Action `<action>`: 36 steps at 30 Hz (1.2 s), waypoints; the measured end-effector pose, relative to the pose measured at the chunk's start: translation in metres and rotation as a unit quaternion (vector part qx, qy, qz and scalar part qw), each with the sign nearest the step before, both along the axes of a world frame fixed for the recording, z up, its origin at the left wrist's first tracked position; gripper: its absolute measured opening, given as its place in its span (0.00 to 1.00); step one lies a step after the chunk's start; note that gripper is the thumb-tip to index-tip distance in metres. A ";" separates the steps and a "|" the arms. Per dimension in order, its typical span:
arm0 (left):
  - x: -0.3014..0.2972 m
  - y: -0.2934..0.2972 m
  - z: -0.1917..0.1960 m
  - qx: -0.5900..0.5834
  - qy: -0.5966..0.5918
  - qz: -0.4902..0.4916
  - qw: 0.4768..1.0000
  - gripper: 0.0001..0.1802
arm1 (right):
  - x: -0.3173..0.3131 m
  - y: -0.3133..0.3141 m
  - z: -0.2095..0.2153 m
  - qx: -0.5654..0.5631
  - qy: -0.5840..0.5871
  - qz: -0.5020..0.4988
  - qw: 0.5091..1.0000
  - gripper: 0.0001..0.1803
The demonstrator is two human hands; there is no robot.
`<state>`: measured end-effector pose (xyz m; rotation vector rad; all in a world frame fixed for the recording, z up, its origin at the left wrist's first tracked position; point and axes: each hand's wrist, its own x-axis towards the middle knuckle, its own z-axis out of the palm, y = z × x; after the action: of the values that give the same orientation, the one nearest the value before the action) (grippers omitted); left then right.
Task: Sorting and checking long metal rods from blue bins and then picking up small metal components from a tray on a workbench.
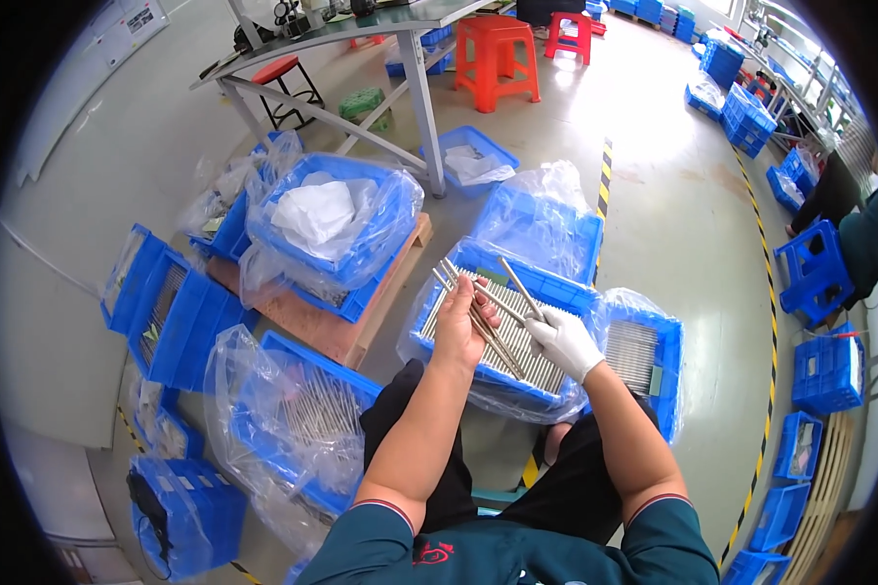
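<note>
Several thin metal rods (496,341) are gripped in my bare left hand (465,317), fanned out at a slant above a blue crate. My right hand (564,341), in a white glove, is closed on a metal rod (520,286) that tilts up and to the left. Beneath both hands stands the plastic-lined blue crate (578,297), where many similar rods lie side by side in rows. To its right, a second blue crate (667,366) contains more rods in a neat row. Loosely heaped rods (322,408) fill a lined crate by my left leg.
On a wooden pallet (288,317) at the left sit blue crates with plastic liners. Beyond the rods is another blue crate (537,229). A table (361,29), a red stool (498,60) and yellow-black floor tape (605,180) lie farther off. A person (863,234) sits at the far right.
</note>
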<state>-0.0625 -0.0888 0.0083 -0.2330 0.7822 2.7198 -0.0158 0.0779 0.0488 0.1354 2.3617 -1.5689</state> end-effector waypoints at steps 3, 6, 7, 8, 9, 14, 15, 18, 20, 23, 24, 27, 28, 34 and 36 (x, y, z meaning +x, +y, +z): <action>0.003 0.003 -0.002 -0.025 0.006 -0.004 1.000 0.17 | 0.002 -0.008 0.004 -0.082 -0.027 -0.021 0.996 0.18; 0.012 0.015 0.000 -0.082 -0.011 -0.023 0.996 0.18 | 0.002 -0.011 0.004 -0.161 -0.043 -0.033 0.986 0.24; 0.015 0.019 0.001 -0.100 -0.010 -0.030 0.995 0.18 | 0.001 -0.012 0.003 -0.210 -0.044 -0.042 0.976 0.24; 0.017 0.022 0.001 -0.102 -0.005 -0.037 0.994 0.18 | -0.001 -0.014 0.004 -0.259 -0.044 -0.052 0.963 0.25; 0.019 0.024 0.001 -0.103 0.000 -0.045 0.994 0.18 | -0.003 -0.014 0.006 -0.281 -0.057 -0.060 0.956 0.26; 0.018 0.021 0.003 -0.100 0.013 -0.043 0.994 0.13 | -0.003 -0.017 0.013 -0.292 -0.068 -0.078 0.951 0.24; 0.018 0.021 0.001 -0.101 0.013 -0.044 0.994 0.13 | -0.002 -0.018 0.015 -0.296 -0.073 -0.080 0.949 0.24; 0.023 0.023 -0.001 -0.158 0.023 -0.071 0.985 0.14 | -0.003 -0.019 0.011 -0.302 -0.062 -0.084 0.948 0.23; 0.031 0.030 0.001 -0.181 0.012 -0.073 0.981 0.14 | -0.004 -0.020 0.006 -0.288 -0.036 -0.091 0.953 0.20; 0.027 0.032 0.000 -0.208 0.042 -0.046 0.976 0.14 | -0.004 -0.018 0.006 -0.288 -0.050 -0.098 0.951 0.17; 0.027 0.030 0.001 -0.230 0.059 -0.049 0.970 0.14 | -0.004 -0.019 0.004 -0.280 -0.045 -0.089 0.955 0.16; 0.023 0.023 0.000 -0.231 0.090 -0.053 0.967 0.14 | -0.005 -0.020 0.006 -0.287 -0.035 -0.113 0.951 0.16; 0.023 0.022 0.003 -0.205 0.071 -0.061 0.974 0.15 | -0.011 -0.010 -0.002 -0.159 0.033 -0.143 0.976 0.14; 0.033 0.021 0.007 -0.171 0.058 -0.253 0.951 0.18 | -0.019 0.014 0.002 -0.381 -0.104 -0.095 0.914 0.13; 0.034 0.024 0.004 -0.115 0.002 -0.287 0.951 0.20 | -0.020 0.014 -0.003 -0.373 -0.109 -0.078 0.918 0.13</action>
<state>-0.0285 -0.0644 0.0126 -0.0362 0.9878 2.0862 -0.0363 0.0915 0.0456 0.3097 1.4823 -2.2741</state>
